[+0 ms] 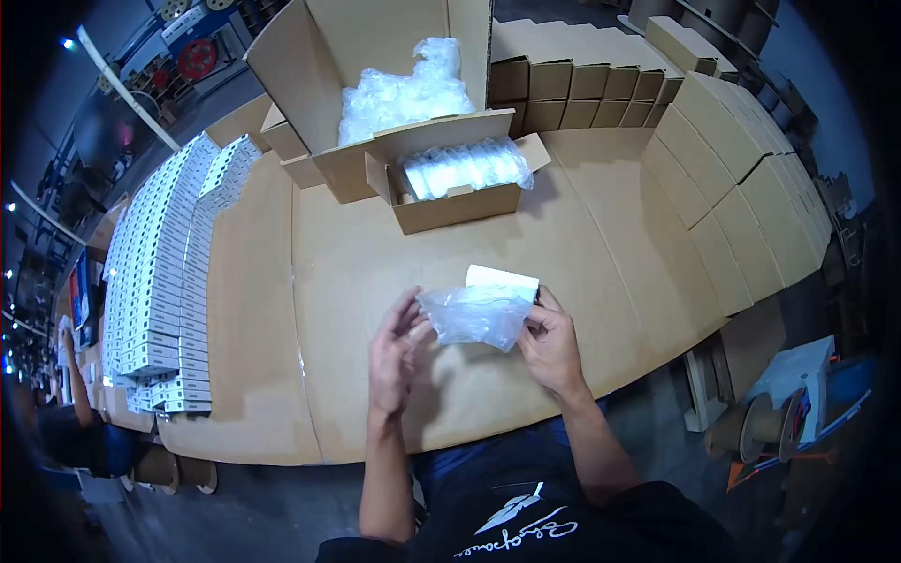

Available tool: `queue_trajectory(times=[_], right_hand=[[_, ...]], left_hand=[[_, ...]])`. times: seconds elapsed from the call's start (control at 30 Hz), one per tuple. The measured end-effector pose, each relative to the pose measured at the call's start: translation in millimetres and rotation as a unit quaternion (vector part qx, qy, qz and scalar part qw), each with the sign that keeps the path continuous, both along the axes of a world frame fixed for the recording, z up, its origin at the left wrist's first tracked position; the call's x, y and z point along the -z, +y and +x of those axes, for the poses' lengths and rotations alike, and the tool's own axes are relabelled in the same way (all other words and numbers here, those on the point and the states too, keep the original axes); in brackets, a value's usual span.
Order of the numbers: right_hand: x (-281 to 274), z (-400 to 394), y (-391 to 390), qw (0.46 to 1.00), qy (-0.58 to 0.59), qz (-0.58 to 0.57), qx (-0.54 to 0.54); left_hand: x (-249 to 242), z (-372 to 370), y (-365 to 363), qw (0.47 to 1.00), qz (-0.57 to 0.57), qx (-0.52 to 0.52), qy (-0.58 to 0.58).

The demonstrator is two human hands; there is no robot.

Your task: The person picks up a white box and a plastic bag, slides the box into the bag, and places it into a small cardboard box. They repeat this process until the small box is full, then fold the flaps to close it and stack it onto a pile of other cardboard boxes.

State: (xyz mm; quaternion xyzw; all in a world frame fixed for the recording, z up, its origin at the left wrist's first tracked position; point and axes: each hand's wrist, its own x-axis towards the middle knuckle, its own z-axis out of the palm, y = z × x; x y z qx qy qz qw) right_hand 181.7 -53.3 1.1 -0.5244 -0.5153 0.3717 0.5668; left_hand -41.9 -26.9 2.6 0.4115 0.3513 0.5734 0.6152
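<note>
My right hand [552, 340] grips a small white box [504, 275] together with a clear bubble-wrap bag [476, 317], thumb in front and fingers behind. The bag hangs in front of the box and covers its lower part. At the bag's left edge is my left hand [396, 349], its fingers apart and curved, fingertips right by the plastic. Beyond both hands, an open carton [458, 212] holds a row of bubble-wrapped pieces [469, 169].
A tall open carton [305, 94] full of bubble-wrap bags [404, 98] stands at the back. White boxes [160, 281] are stacked along the left. Brown cartons [741, 188] line the right and back of the cardboard-covered table [253, 375]. At far left, another person's arm [77, 375] shows.
</note>
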Motion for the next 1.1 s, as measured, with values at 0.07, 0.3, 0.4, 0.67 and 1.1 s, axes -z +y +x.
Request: queue_trajectory(times=[0.07,0.3,0.4,0.67,1.1], right_hand=[[-4.7,-6.2,-2.6,1.0,0.012,-0.004,0.002],[-22.5,-4.3,-14.9,0.99,-0.112,-0.057,-0.06],[-17.6,-5.5,-14.7,0.994,-0.091,-0.029,-0.06],[-8.9,-3.7,-14.2,0.997,-0.07,-0.036,-0.019],[-18.2,-13.2,-1.1,0.995,0.056,0.022,0.076]], left_hand=[[-2.3,12.3,-7.8,0.997,0.046,0.033,0.049],[-29.8,13.9,10.5,0.993,0.039,0.043,0.106],[-23.9,10.7,16.3,0.997,0.06,0.026,-0.03],[-15.4,25.8,-8.1,0.994,-0.009,0.034,0.102],[5.9,4.1,-16.7,0.997,0.0,0.074,0.011]])
